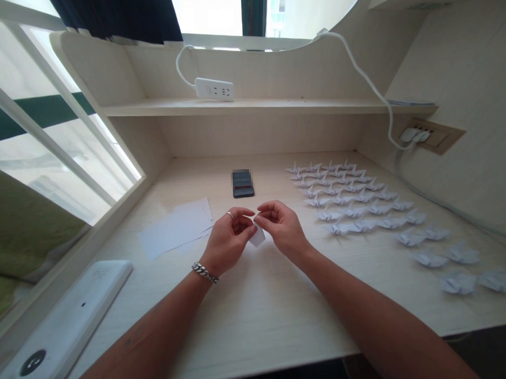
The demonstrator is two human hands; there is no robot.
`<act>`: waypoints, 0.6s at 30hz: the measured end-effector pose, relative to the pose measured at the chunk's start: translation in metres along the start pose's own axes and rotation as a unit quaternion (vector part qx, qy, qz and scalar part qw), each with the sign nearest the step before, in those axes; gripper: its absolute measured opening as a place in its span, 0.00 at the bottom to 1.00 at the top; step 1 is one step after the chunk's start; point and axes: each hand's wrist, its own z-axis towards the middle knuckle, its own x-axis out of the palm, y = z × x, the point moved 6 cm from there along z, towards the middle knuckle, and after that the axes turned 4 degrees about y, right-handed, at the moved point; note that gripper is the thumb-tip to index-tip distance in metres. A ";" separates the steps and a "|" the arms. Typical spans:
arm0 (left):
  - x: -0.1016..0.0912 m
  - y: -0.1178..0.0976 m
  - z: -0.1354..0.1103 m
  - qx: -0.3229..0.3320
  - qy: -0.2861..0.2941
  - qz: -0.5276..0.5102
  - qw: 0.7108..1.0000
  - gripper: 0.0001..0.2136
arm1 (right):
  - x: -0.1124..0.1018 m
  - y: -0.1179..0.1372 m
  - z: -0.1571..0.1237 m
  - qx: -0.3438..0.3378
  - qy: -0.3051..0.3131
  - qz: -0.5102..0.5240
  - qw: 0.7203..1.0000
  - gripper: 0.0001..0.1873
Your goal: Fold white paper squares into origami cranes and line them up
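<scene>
Between my two hands, a small folded piece of white paper (258, 236) is held just above the desk. My left hand (232, 234), with a ring and a chain bracelet at the wrist, pinches its left side between thumb and fingers. From the other side my right hand (282, 226) grips the upper edge, thumb against fingertips. The fingers hide part of the folds. To the left lie flat sheets of white paper (175, 228). Rows of folded white paper cranes (353, 197) stand on the right of the desk.
A dark phone-like device on a stand (242, 184) sits beyond my hands. At the left edge lies a long white device (75, 323). A power strip (214, 89) rests on the shelf (266, 106); a white cable (365, 75) runs to the wall socket (436, 134).
</scene>
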 end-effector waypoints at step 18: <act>-0.013 -0.002 0.002 -0.035 -0.072 0.124 0.989 0.10 | 0.009 -0.010 -0.005 0.062 0.060 -0.053 0.995 0.15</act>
